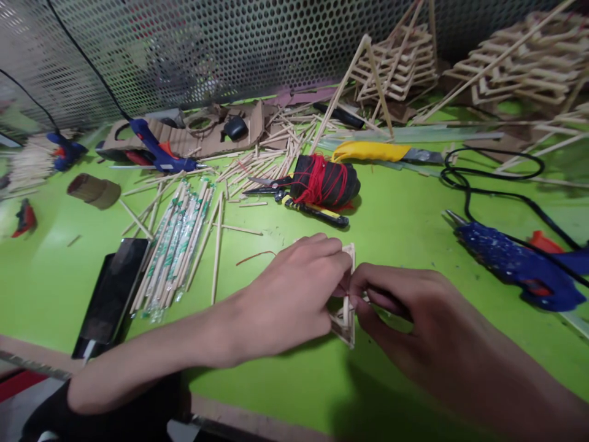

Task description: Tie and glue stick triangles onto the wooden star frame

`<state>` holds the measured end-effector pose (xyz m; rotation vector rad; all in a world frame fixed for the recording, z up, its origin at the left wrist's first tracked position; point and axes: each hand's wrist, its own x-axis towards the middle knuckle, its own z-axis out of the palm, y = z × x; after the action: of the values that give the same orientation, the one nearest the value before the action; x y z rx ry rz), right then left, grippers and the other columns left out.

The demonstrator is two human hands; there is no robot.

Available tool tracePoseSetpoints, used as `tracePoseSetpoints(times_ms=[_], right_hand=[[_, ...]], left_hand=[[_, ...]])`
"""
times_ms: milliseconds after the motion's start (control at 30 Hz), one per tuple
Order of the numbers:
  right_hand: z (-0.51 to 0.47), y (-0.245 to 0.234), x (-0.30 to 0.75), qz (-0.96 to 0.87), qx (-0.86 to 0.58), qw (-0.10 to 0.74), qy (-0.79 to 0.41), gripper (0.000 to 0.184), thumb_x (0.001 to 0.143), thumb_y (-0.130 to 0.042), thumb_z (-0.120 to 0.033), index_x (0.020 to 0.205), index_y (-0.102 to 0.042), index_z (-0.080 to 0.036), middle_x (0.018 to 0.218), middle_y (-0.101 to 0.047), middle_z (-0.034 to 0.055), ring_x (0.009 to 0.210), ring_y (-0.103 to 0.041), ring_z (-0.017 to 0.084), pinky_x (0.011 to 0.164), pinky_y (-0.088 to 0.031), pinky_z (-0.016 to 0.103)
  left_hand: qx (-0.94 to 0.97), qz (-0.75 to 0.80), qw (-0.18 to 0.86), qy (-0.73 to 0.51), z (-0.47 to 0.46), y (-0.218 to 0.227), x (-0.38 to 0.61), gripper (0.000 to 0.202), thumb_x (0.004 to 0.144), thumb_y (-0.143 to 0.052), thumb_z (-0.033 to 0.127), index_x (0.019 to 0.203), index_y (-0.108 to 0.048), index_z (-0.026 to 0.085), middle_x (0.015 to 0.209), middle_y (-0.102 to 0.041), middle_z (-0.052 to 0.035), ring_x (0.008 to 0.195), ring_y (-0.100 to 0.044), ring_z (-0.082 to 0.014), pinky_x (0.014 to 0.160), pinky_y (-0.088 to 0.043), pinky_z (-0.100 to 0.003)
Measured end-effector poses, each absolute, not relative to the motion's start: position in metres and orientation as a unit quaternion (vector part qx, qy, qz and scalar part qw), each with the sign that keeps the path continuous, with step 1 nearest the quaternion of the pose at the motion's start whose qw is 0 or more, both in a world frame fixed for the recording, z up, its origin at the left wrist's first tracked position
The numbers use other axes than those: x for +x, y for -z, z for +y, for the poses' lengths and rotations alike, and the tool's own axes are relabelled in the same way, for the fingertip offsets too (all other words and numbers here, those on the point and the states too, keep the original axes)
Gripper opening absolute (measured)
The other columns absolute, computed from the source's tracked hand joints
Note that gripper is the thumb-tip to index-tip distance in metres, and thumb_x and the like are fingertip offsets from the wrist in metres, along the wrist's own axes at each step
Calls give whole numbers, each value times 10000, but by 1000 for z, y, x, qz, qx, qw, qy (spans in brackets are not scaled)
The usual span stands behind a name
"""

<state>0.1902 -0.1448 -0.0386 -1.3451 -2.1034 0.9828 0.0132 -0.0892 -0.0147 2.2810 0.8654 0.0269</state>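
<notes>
A small frame of wooden sticks (346, 334) is between my two hands over the green table. My left hand (294, 294) is closed on it from the left, and the back of the hand covers much of the frame. From the right, my right hand (405, 301) pinches at the middle of the frame with thumb and forefinger. A bit of red thread shows at the pinch, though its ends are hidden. Beyond my hands lies a dark roll wound with red thread (322, 180), beside scissors (271, 186) and a black-and-yellow cutter (317, 212).
Bundled chopsticks in wrappers (177, 245) and a black phone (115, 288) lie to the left. A blue glue gun (515, 261) with a looping black cable is at the right. A yellow-handled knife (372, 151), loose sticks and stick structures (400, 61) stand near the perforated metal screen (207, 49).
</notes>
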Motion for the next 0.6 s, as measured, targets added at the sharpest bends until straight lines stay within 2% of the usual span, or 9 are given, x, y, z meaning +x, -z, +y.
tracePoseSetpoints(times_ms=[167,233,333,467,600], right_hand=[[-145,40,191,-763,-493,222,-354,181,929,-458,-178,751,-486,-198,655,-550,-38,545,-453,98,528,-312,238],[-147,42,192,-767,-496,234,-333,160,919,-463,-175,768,-511,-196,653,-548,-40,519,-420,90,517,-302,236],[-149,44,193,-772,-501,244,-305,152,913,-462,-159,791,-547,-191,638,-542,-43,487,-385,83,500,-285,241],[-152,46,193,-780,-511,226,-281,192,933,-481,-175,777,-591,-185,616,-554,-30,514,-444,99,513,-301,258],[-156,48,195,-769,-547,196,-267,176,953,-512,-237,841,-644,-202,689,-624,-22,565,-501,113,542,-337,272]], left_hand=[[869,332,368,-17,-87,15,11,119,786,-586,35,757,-545,143,809,-529,-8,809,-487,-162,704,-397,-296],[860,332,387,-27,-85,13,7,129,821,-567,33,752,-571,141,804,-550,-5,797,-508,-151,688,-395,-282],[847,345,403,-32,-84,7,-1,189,879,-525,29,825,-656,154,853,-611,-2,807,-554,-137,691,-406,-274],[843,382,375,-40,-88,0,-14,176,904,-571,67,907,-710,176,914,-656,-8,843,-588,-143,735,-429,-284],[829,426,362,-33,-92,2,-25,138,916,-609,128,925,-728,198,923,-673,-7,845,-604,-144,724,-438,-277]])
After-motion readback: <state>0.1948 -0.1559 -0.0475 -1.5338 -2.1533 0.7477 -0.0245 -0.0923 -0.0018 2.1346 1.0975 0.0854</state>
